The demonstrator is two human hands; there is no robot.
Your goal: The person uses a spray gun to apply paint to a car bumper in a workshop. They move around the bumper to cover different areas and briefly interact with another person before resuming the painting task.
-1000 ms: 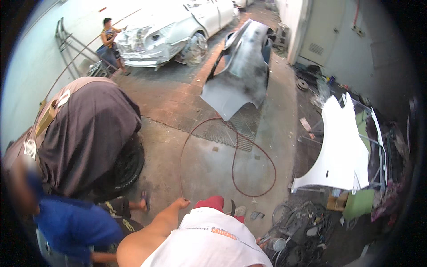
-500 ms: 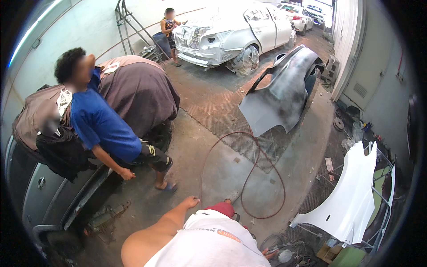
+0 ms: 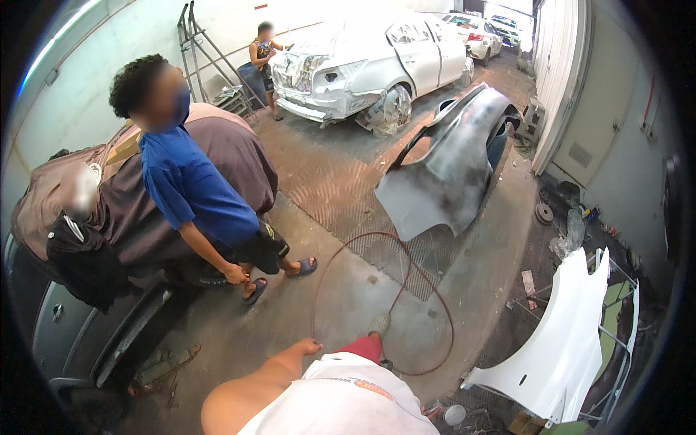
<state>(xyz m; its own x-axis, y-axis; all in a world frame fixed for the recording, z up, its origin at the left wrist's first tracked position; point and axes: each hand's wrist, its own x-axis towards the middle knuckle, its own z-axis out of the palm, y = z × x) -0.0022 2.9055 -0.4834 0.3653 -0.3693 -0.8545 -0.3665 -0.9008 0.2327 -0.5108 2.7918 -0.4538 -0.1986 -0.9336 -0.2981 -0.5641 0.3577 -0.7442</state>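
Observation:
My left hand (image 3: 312, 346) is low in the middle of the view, its fingers closed on a thin dark red hose (image 3: 316, 297). From there the hose runs over the floor in a large loop past my shoe. Beside my white shirt at the lower edge, only a small part of my right hand (image 3: 433, 411) shows. It appears closed on a spray gun, of which the round pale cup (image 3: 454, 415) is visible; my body hides the rest. To my right, a white car fender (image 3: 554, 348) rests on a metal stand (image 3: 616, 337).
A grey-and-black bumper (image 3: 449, 174) stands ahead on floor grating. A person in blue (image 3: 196, 181) stands at left by a covered car (image 3: 225, 145). Farther off, another person (image 3: 263, 61) is beside a masked white car (image 3: 362, 69). A metal ladder frame (image 3: 206, 54) leans near the wall.
The person in blue has turned, lowered a raised arm and shifted right. My view has moved, so the bumper and fender sit lower and farther left. My left hand still meets the hose.

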